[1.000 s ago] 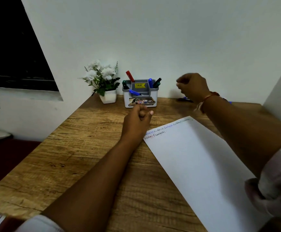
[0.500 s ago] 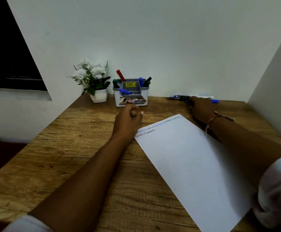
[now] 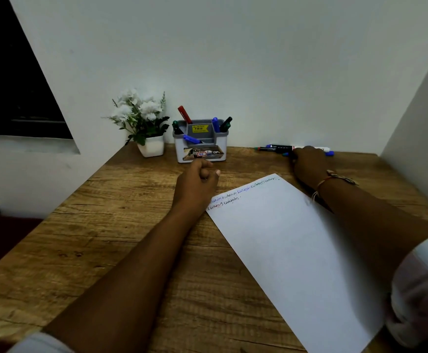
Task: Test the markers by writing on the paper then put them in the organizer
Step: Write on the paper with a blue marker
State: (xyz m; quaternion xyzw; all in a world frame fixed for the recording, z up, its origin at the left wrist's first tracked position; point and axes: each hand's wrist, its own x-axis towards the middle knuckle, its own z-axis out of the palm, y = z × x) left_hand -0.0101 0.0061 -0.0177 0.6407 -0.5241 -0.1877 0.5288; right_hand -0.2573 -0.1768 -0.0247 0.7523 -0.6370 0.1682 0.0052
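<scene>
Right hand (image 3: pixel 308 164) has dropped onto loose markers (image 3: pixel 279 148) (left hand (image 3: pixel 197 182) unmoved).

Head view, single wide-angle camera: above the desk (image 3: pixel 100 238), facing forward-down toward the wall (image 3: pixel 259 59); paper (image 3: pixel 297 250) close, organizer (image 3: pixel 179 149) farther.

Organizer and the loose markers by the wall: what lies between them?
Head view: only bare tabletop between the organizer and the loose markers.

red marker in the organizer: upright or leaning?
Leaning. The red marker sticks out of the back left of the organizer, with its top end tilted toward the picture's left rather than straight up.
</scene>
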